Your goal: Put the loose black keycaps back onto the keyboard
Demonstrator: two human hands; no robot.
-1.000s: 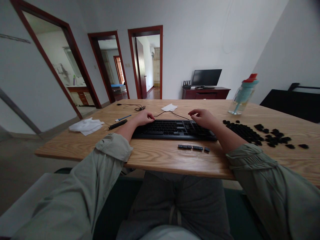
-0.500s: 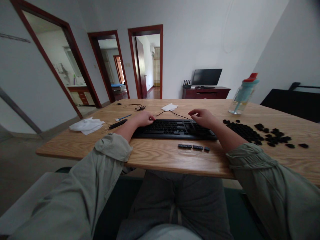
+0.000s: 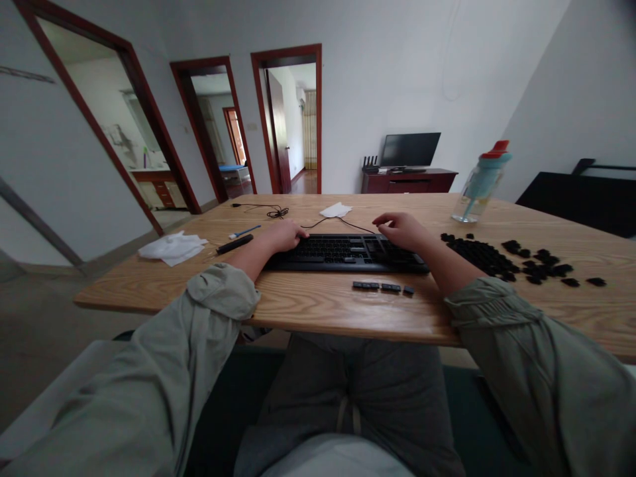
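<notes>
A black keyboard (image 3: 338,250) lies on the wooden table in front of me, and parts of its key field look bare of caps. My left hand (image 3: 288,236) is closed on the keyboard's left end, at its back edge. Over the right end hovers my right hand (image 3: 397,229), fingers half bent and apart, pointing left; I see nothing in them. Several loose keycaps (image 3: 366,285) lie in a short row between the keyboard and the table's front edge. To the right of my right forearm is a large spread of black keycaps (image 3: 479,257).
A water bottle (image 3: 480,182) with a red top stands at the back right. White tissues (image 3: 173,248), a black stick-like tool (image 3: 235,244) and a blue brush (image 3: 246,232) lie at left. Behind the keyboard are a coiled cable (image 3: 277,212) and another tissue (image 3: 336,210).
The whole view has shifted slightly. My left hand stays at the keyboard's left end, and my right hand remains over its right end with barely any movement.
</notes>
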